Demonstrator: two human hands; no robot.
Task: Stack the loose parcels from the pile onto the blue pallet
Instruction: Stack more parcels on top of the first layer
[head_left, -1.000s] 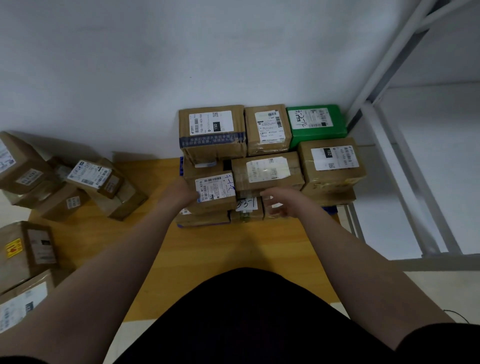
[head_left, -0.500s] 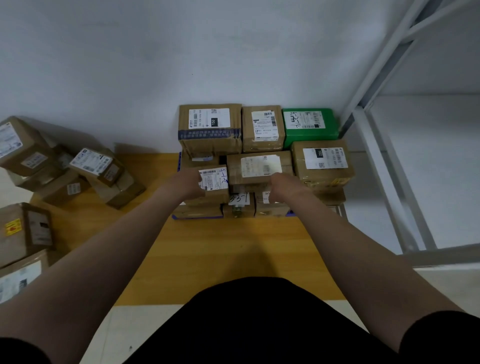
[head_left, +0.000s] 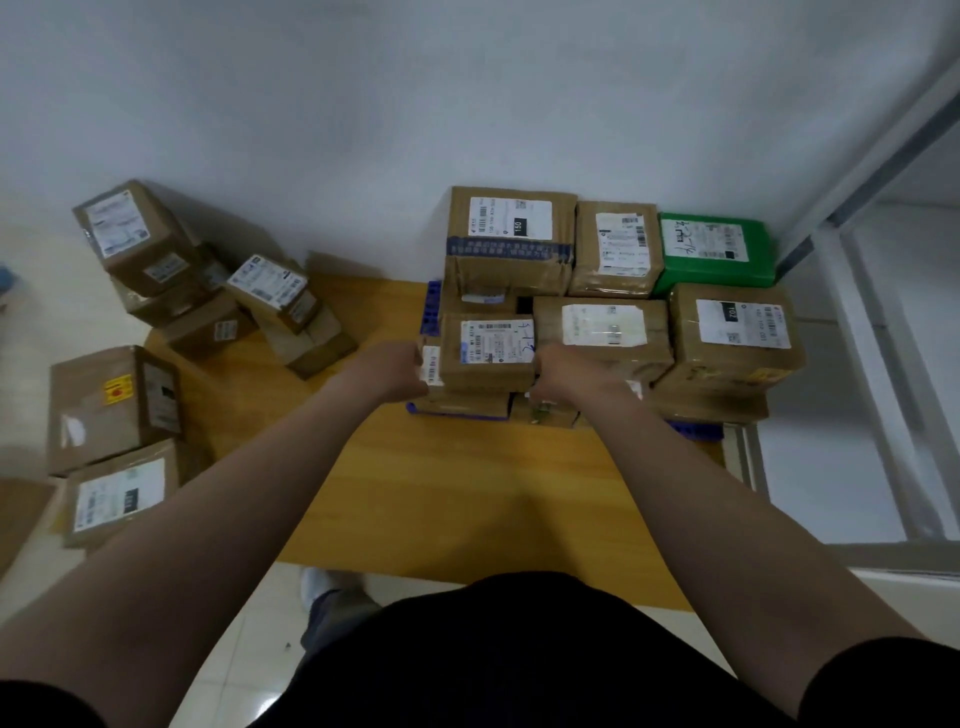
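We see small brown parcel (head_left: 488, 353), white label up, level, gripped at both sides, front-left on stack (head_left: 602, 332) covering blue pallet (head_left: 431, 306). One green parcel (head_left: 717, 249) at rear right. Loose pile (head_left: 208, 306) well apart at left, boxes tilted.

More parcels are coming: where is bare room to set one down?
Bare wooden board in front of the blue pallet, and between it and the loose pile. The pallet itself is crowded with parcels.
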